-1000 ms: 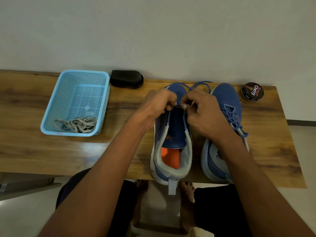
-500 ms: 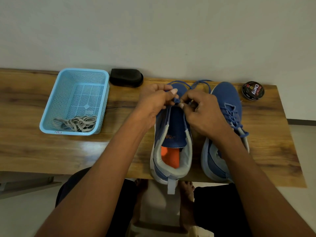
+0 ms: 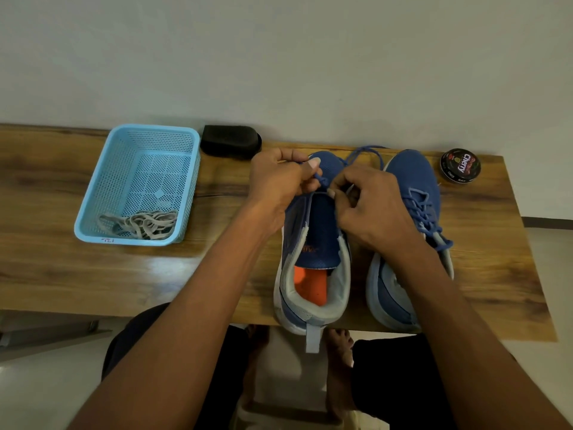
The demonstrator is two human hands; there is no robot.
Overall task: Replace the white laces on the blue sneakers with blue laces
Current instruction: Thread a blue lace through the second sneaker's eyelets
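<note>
Pale grey wall backs a long wooden table (image 3: 217, 274) that runs across the room, its near edge over the seated person's knees. Two forearms reach from the near side and angle inward, meeting above the left sneaker (image 3: 313, 268), which stands heel toward the near edge with its tongue pulled open and an orange insole showing. Beside it on the right stands the right sneaker (image 3: 412, 187), already threaded with blue lace. At the far left sits a light blue basket (image 3: 93, 209) holding the tangled white laces (image 3: 139, 225) in its near end. Just right of the basket's far corner lies a black brush (image 3: 231, 144). A round polish tin (image 3: 460, 166) rests at the far right. The left hand (image 3: 279, 181) is curled, thumb and fingertips pinching the blue lace (image 3: 321, 180) above the left sneaker's upper eyelets. The right hand (image 3: 372, 203) is curled too, fingertips pinching the same lace close by, knuckles raised.
</note>
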